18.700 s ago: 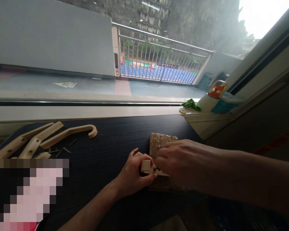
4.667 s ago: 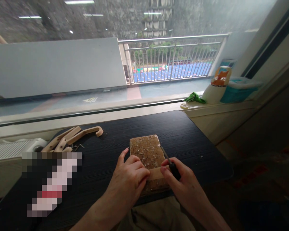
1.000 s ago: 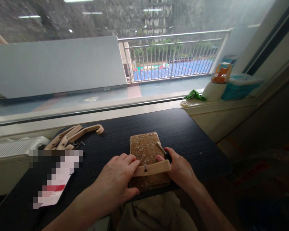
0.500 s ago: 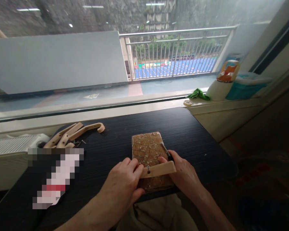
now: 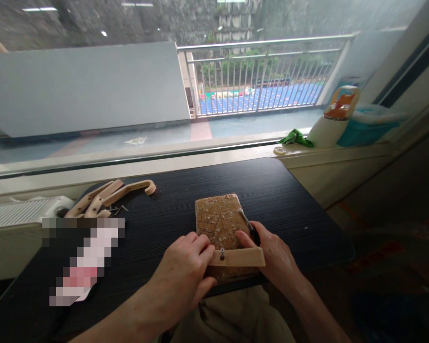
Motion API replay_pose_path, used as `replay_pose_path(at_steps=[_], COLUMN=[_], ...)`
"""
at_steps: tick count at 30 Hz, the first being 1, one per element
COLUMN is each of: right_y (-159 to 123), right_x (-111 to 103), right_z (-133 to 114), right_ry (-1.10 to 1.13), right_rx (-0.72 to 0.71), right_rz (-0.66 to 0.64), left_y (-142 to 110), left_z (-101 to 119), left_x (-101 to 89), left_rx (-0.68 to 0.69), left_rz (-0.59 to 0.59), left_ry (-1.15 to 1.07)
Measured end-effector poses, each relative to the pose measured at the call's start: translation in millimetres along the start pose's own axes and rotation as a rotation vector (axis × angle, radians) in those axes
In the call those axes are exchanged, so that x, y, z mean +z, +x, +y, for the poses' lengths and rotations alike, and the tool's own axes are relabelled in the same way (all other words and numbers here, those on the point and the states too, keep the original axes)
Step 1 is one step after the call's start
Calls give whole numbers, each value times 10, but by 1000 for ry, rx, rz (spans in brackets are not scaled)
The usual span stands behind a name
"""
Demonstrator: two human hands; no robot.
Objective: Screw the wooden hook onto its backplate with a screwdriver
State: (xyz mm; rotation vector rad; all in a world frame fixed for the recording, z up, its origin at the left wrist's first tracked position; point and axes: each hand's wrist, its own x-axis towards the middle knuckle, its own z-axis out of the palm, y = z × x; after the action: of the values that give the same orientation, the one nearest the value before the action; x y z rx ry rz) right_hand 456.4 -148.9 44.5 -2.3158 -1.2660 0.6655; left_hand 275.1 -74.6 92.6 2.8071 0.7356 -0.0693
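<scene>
Left hand point(image 5: 189, 259): closed on left end of strip point(image 5: 243, 257).
Right hand point(image 5: 277, 250): holding driver point(image 5: 253, 232), at strip's right end.
Strip: over near part of block point(image 5: 218, 216).
Screw point(image 5: 222, 253): stands proud; tilting could drop it.
Driver: loose grip might let it slip.

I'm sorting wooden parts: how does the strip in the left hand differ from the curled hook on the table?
The left hand grips the strip; the hook lies on the table. The strip's exposed end is straight; the hook's right end curls. Both are pale wood.
</scene>
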Motion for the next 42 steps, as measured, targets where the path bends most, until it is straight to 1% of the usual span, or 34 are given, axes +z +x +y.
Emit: replay_pose_path(at_steps=[5, 7, 11, 14, 15, 17, 20, 22, 24, 26, 28, 30, 32, 33, 35, 38, 40, 42], right_y=[-8, 4, 18, -49, -91, -196, -341, -386, -386, -359, -330, -311, -305, -305, -312, -325, -322, -303], right_x=[-7, 12, -4, -160, -235, -380, -484, -456, -391, -333, -302, -288, -271, -260, -242, -290, -408, -582], right_z=[-13, -10, 56, 127, 139, 134, 63, 6, -34, -49, -47, -40, -36, -35, -31, -14, -4, -17], right_ry=[3, 7, 70, 226, 285, 356, 366, 384, 406, 411, 399, 394, 398, 397, 384, 312, 212, 80], right_rx=[-14, -19, -41, -79, -121, -186, -256, -283, -292, -289, -290, -299, -310, -311, -297, -287, -293, -313], right_rz=[5, 15, 18, 62, 93, 105, 37, -28, -75, -87, -89, -89, -78, -67, -53, -59, -47, 3], left_y=[-18, -27, -47, -88, -108, -152, -210, -241, -279, -335, -404, -466, -498, -498, -473, -401, -343, -275], left_z=[26, 37, -25, -129, -156, -180, -140, -91, -35, 36, 128, 224, 291, 306, 304, 273, 269, 282], left_x=[-8, -41, -155, -211, -211, -184, -106, -56, -11, 52, 158, 308, 474, 549, 661, 727, 726, 715], left_rx=[-35, -33, 38, 17, 0, -22, -32, -44, -68, -90, -83, -29, 74, 97, 78, 31, 28, -13], left_rz=[5, 32, 176, 257, 282, 350, 501, 593, 654, 714, 787, 812, 712, 691, 659, 666, 681, 703], left_ry=[30, 15, -85, -78, -66, -47, -50, -60, -64, -77, -120, -196, -249, -264, -272, -273, -282, -304])
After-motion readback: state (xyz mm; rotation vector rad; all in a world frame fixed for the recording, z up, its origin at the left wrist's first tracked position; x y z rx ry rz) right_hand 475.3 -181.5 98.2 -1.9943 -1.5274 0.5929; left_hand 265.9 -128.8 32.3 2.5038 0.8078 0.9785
